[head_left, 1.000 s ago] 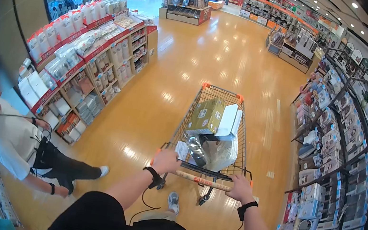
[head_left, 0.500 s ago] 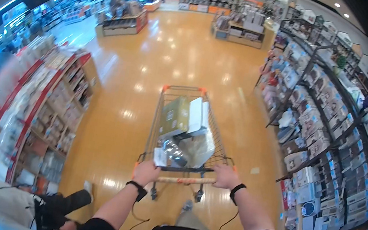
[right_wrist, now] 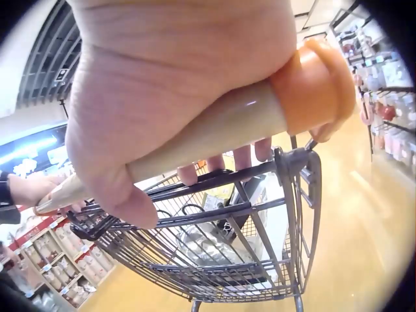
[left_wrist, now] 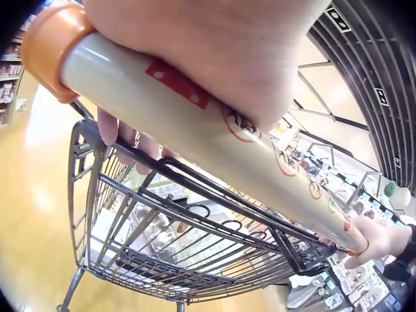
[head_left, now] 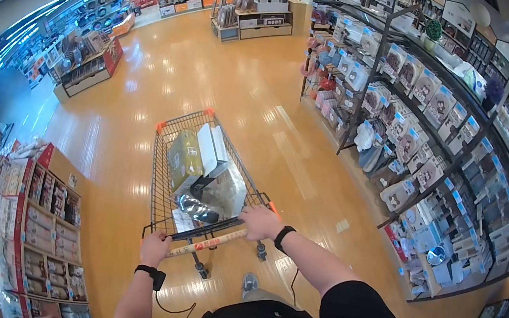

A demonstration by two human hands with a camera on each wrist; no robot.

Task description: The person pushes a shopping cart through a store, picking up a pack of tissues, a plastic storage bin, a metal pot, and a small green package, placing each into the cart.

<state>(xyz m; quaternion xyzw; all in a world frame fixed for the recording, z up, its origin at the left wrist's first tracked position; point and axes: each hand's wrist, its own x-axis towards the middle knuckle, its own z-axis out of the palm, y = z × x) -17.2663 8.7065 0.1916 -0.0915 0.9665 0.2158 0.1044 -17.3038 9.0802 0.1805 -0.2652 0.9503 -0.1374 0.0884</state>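
Both hands grip the pale handle bar [head_left: 207, 245] of a wire shopping cart [head_left: 158, 177]. My left hand [head_left: 154, 249] holds the bar near its left end; in the left wrist view its fingers [left_wrist: 146, 144] hang over the far side. Near the orange cap [right_wrist: 318, 84] at the other end, my right hand [head_left: 261, 223] has its thumb bent round the near side. Inside the basket are an olive-green box [head_left: 186, 160], a white box [head_left: 213, 148], a shiny silver package [head_left: 197, 208] and something in clear plastic [head_left: 227, 191].
Dark-framed shelving [head_left: 405, 130] full of packaged goods runs along the right. A low shelf unit [head_left: 52, 220] stands at the lower left. Farther off are two display stands [head_left: 259, 23], [head_left: 92, 70]. Wooden floor [head_left: 202, 71] stretches ahead of the cart.
The view has swung right, so the cart sits farther left and the right-hand shelves fill more of it. The person in the white shirt has left the view. Both hands stay on the handle.
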